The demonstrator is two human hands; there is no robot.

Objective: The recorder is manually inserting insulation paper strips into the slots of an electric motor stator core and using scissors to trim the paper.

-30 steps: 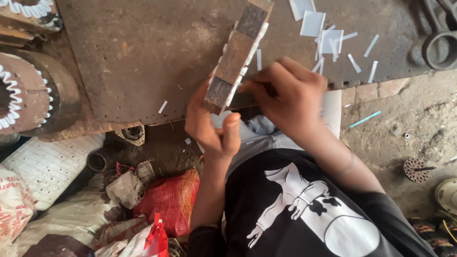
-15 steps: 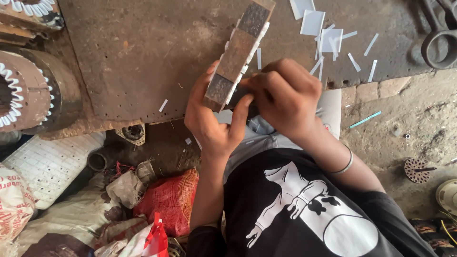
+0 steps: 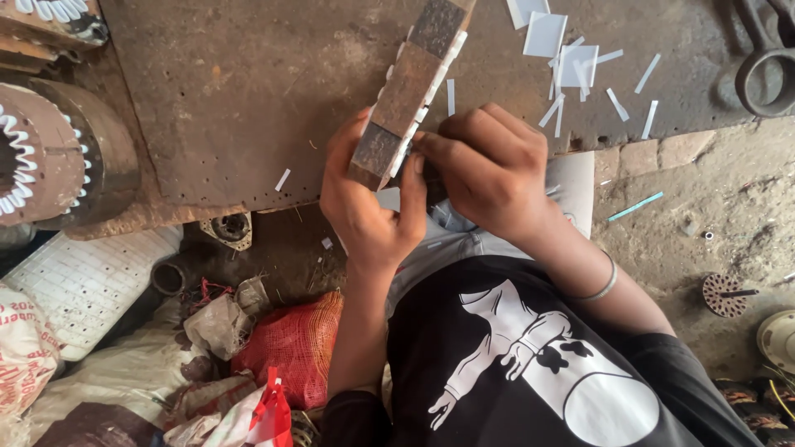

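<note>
A rusty brown metal core [image 3: 411, 83], long and blocky with white insulation strips poking from its slotted side, leans over the edge of a worn metal table [image 3: 248, 108]. My left hand [image 3: 368, 207] grips its near end from below. My right hand [image 3: 489, 165] presses its fingertips against the slotted side, pinching a white strip there. A thin bangle circles my right wrist. What lies under my right palm is hidden.
Loose white paper strips and squares [image 3: 571, 62] lie scattered on the table at the upper right. A round motor stator [image 3: 41, 157] with white slot liners sits at left. A red mesh bag [image 3: 294, 343], sacks and scraps crowd the floor below. Large scissors [image 3: 766, 74] rest at the far right.
My left hand slid up and closed more around the core's near end. My right hand shifted slightly left, tighter against the slots.
</note>
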